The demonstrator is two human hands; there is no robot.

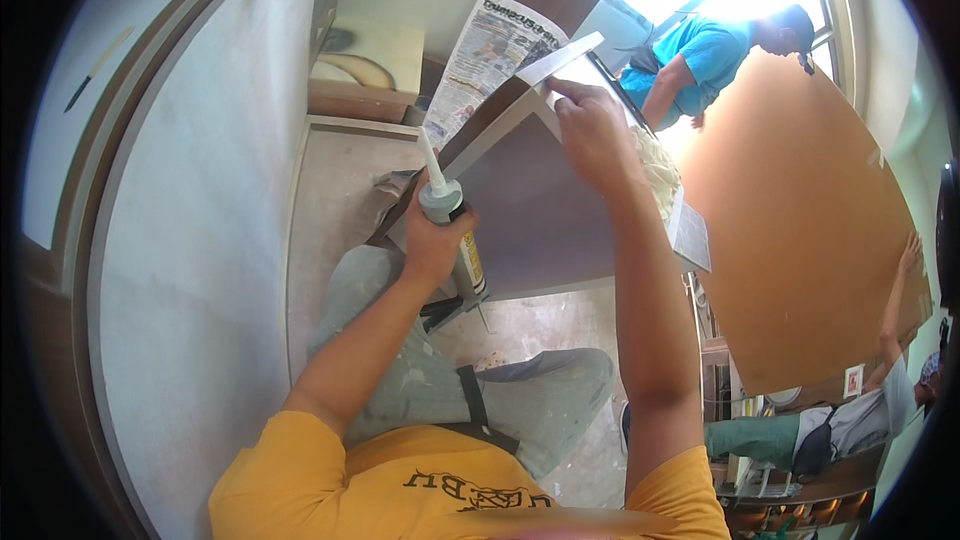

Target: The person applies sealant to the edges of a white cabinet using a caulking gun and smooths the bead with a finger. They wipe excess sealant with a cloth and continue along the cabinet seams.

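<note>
My left hand (434, 240) is closed around a caulking gun (468, 302) loaded with a sealant cartridge (469, 265). The cartridge's pale nozzle (430, 152) points up and away from me. In front of me stands a box-like cabinet piece (520, 210) with a grey-purple face and light edges. At its upper corner is my right hand (597, 135), index finger reaching to the edge beside a white strip (562, 58) and the other fingers curled. Whether something small is between those fingers is hidden. Just beyond this wrist lies a crumpled cream-coloured cloth or paper (656, 172).
Newspaper (490, 65) covers a surface behind the cabinet piece. A pale panel (195, 210) fills the left side. A person in a blue shirt (705, 55) is beside a large brown board (800, 230); another person (850, 430) touches the board at the lower right.
</note>
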